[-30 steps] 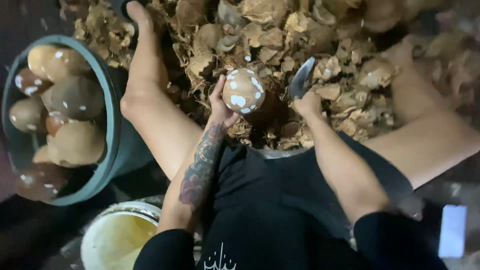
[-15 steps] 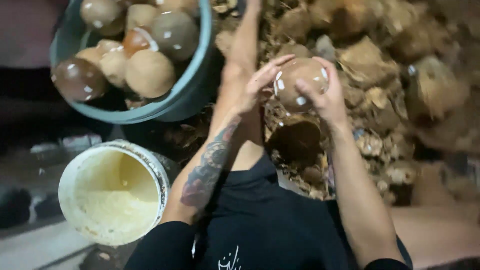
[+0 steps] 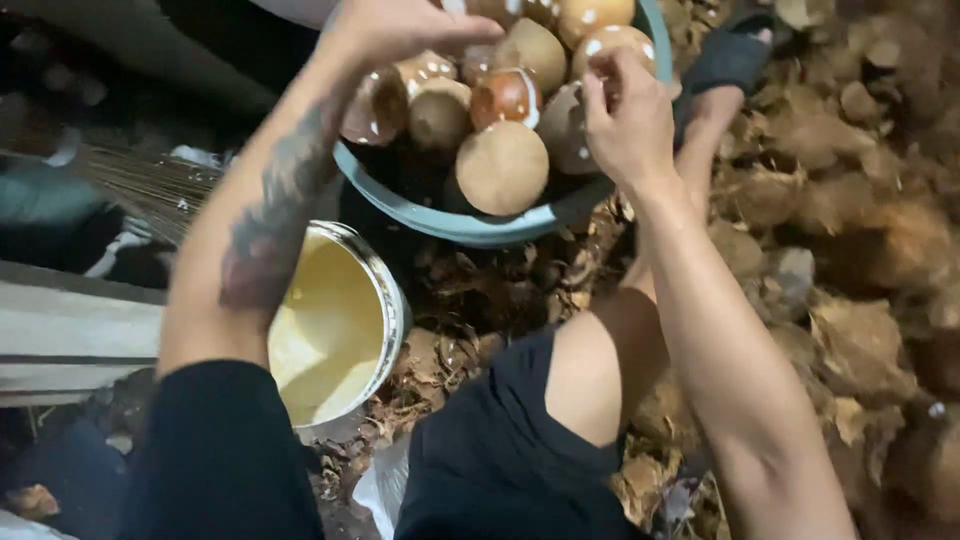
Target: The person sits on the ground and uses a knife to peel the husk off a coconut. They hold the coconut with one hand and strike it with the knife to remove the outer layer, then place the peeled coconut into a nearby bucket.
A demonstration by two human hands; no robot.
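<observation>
A teal basin [image 3: 480, 230] at the top centre holds several peeled brown coconuts [image 3: 500, 165] flecked with white. My left hand [image 3: 400, 30] hovers over the basin's left side, fingers spread, just above a coconut [image 3: 375, 105], with nothing in it. My right hand [image 3: 625, 115] is over the basin's right side. Its fingers are loosely curled and its fingertips touch a coconut [image 3: 605, 45] lying in the basin. No knife shows in either hand.
A white bucket [image 3: 385, 290] of pale yellow liquid stands below the basin, beside my left forearm. Dry coconut husks [image 3: 850, 250] cover the ground to the right. My bare knee [image 3: 600, 370] is in the middle. Broom bristles [image 3: 150, 185] and a wooden plank [image 3: 70, 330] lie at the left.
Both hands carried the peeled coconut from the husk pile over to the basin. It now lies among the others and my hands have let go. The view swung left.
</observation>
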